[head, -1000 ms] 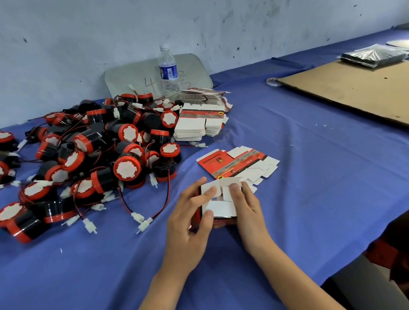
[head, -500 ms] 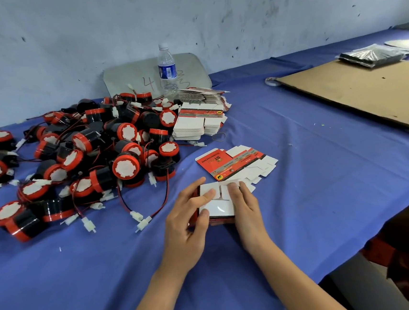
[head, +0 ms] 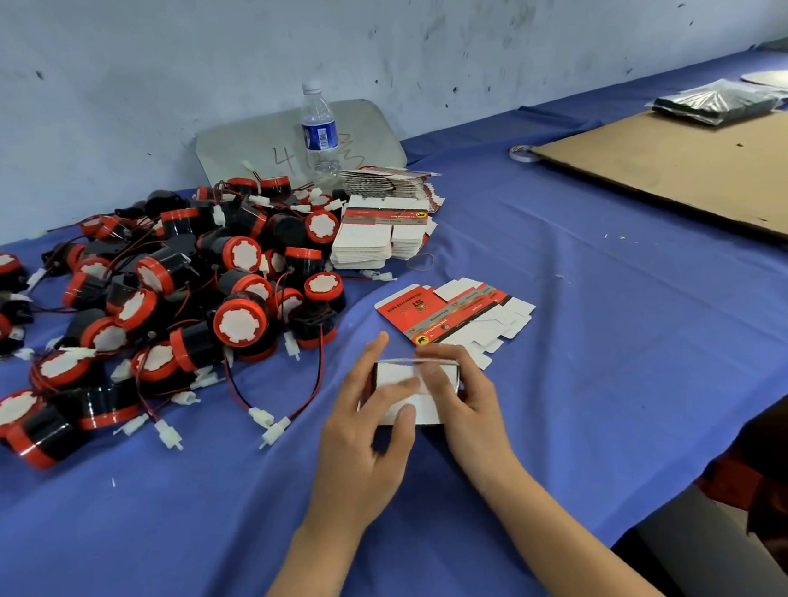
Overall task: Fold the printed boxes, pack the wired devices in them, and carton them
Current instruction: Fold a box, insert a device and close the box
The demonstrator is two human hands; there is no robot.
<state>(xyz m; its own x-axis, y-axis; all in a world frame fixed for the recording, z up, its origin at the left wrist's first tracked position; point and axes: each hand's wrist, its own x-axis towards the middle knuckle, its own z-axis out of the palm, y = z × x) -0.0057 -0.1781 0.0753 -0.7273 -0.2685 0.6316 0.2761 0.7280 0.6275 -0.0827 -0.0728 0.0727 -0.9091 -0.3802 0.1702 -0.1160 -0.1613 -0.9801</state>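
Now that both grips have curled round the box (head: 393,373), it's tipped up from the worktop (head: 580,352), white face to camera; half a second back it lay flat under straight right fingers; left grip (head: 361,429) holds its left edge, right grip (head: 466,390) wraps the right; blurred, so flap state unclear; my read: bottom closed, box being squared for loading; flat blank (head: 451,314) just beyond; blank stack (head: 377,239) and wired devices pile (head: 167,310) further back-left; cardboard sheet (head: 683,174) far right, well apart.

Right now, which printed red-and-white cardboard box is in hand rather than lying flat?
The white-faced box held between the left hand and the right hand; the flat red-and-white blank beyond it and the stacked blanks lie untouched.
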